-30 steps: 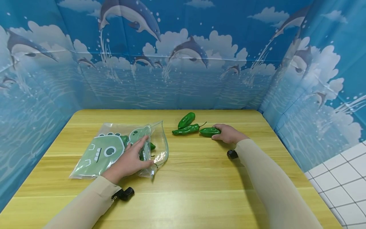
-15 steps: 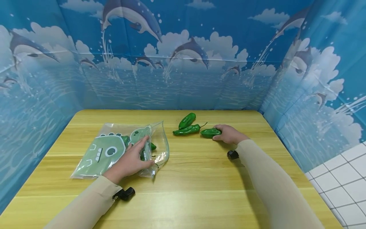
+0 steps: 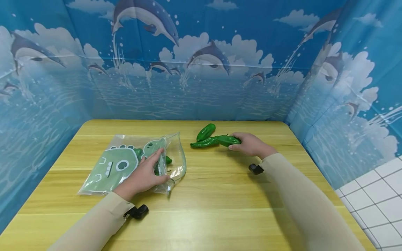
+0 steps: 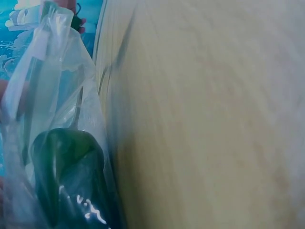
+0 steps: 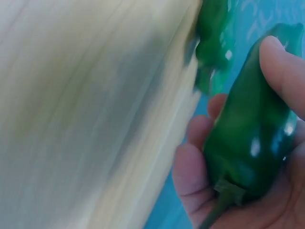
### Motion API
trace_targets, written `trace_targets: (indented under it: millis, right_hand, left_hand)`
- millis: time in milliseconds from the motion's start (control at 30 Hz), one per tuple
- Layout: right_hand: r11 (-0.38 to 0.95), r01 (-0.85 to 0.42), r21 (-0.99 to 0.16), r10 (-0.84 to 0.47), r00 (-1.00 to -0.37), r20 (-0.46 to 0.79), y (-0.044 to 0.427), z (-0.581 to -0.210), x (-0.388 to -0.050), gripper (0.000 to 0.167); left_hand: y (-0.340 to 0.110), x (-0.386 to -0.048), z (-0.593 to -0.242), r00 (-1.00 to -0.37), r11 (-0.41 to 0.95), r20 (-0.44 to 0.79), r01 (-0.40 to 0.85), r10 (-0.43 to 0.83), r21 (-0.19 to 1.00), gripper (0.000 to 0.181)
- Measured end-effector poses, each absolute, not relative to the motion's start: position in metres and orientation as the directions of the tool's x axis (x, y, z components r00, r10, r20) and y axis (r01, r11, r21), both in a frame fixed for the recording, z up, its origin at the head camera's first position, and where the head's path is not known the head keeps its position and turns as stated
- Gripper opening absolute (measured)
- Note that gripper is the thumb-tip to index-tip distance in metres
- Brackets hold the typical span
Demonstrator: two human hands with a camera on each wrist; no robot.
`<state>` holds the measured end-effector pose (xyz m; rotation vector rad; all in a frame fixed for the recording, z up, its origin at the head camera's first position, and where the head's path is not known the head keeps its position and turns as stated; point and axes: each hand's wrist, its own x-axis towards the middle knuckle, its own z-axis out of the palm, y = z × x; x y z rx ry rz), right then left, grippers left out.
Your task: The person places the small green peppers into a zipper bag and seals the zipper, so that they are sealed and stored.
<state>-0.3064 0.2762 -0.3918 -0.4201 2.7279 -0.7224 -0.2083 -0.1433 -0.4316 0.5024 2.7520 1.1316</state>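
My right hand [image 3: 249, 144] grips a green pepper [image 3: 228, 141], thumb on one side and fingers curled round the other. In the right wrist view the held pepper [image 5: 252, 129] shows its stem toward the palm. Just left of it in the head view lies a second pepper [image 3: 204, 142], with a third pepper [image 3: 206, 132] behind. My left hand [image 3: 142, 176], fingers spread, holds the mouth side of a clear bag [image 3: 110, 170] with a green cartoon print. Inside, a pepper [image 4: 69, 176] shows through the plastic in the left wrist view.
The wooden table [image 3: 201, 209] reaches to a blue dolphin-print curtain [image 3: 194, 94] at the back and both sides. White tiles [image 3: 373, 195] show at the right. A black wrist device [image 3: 138, 211] is strapped under the left sleeve.
My right hand has lifted its pepper slightly and moved it up and left, so it now overlaps the stem end of the neighbouring pepper. The left hand and bag stay in place.
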Motion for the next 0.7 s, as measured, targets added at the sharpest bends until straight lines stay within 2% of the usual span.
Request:
trace_targets:
  millis: [367,700]
  right_hand:
    - [0.784,-0.312,-0.537,-0.462,-0.871,-0.169,0.218,-0.385,-0.286,0.047]
    - [0.780,-0.426,-0.459,-0.546,-0.821,-0.165,0.178,-0.382,-0.266,0.057]
  left_hand:
    - [-0.144,-0.209,-0.434,-0.937,0.661,0.015,0.258,0.349,0.705,0.107]
    - [-0.144,-0.208,-0.434,-0.938,0.671,0.022,0.262,0.345,0.694,0.107]
